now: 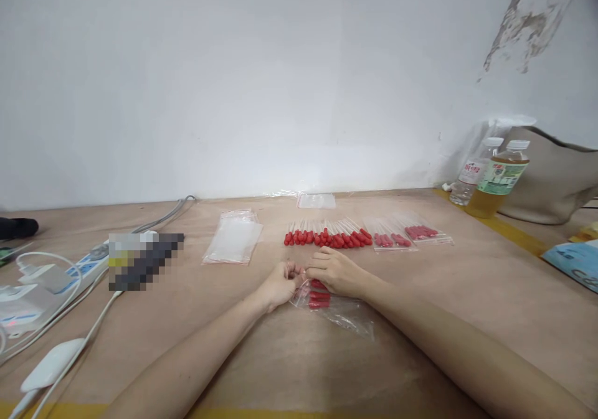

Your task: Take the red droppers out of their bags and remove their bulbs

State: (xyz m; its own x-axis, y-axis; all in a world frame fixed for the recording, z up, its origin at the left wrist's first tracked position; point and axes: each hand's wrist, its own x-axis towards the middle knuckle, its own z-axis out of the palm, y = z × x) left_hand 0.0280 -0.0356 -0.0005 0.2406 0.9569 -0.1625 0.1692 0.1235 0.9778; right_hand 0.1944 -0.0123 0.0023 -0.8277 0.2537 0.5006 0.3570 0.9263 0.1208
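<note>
Together, the left hand [280,284] and right hand [334,271] pinch the mouth of a clear bag [334,304] of red-bulbed droppers [318,295] lying mid-desk [420,344]. Just beyond lie a loose dropper row [327,237], two filled bags [406,235] and empty bags [232,238]. Bottle labels [502,176] are unreadable; bare desk lies right.

A brown table [420,344] carries a row of red-capped droppers [327,237], two filled bags [413,235], a stack of empty bags [232,238], one bag of droppers [334,304], two bottles [490,173], a power strip [88,263] and cables [60,350].
</note>
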